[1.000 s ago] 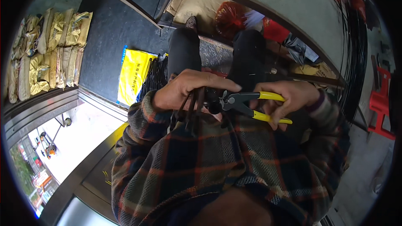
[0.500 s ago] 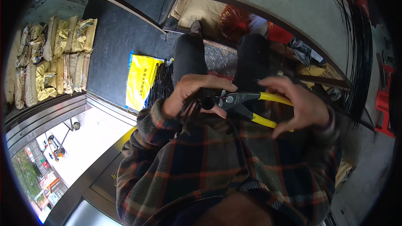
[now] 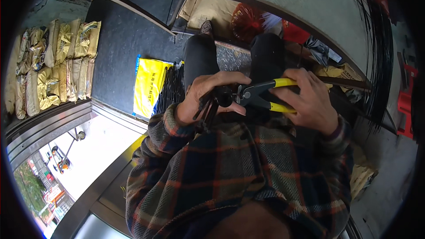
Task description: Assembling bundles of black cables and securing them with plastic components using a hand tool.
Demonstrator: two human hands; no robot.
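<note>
The left hand [image 3: 208, 95] hides most of the black wire bundle [image 3: 207, 108]; the right hand [image 3: 310, 102] covers the pliers' yellow handles [image 3: 283, 95].

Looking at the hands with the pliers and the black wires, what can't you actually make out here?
Head view only:
- Plier tips: whether they bite the black wire bundle; left hand covers it.
- Yellow handles: mostly wrapped by right hand.
- Wire count: strands too thin.
- Lap: hidden by plaid sleeves.

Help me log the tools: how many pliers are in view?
1: yellow-handled pliers in the right hand, jaws toward black wires in the left hand. Others may be hidden in the clutter.
</note>
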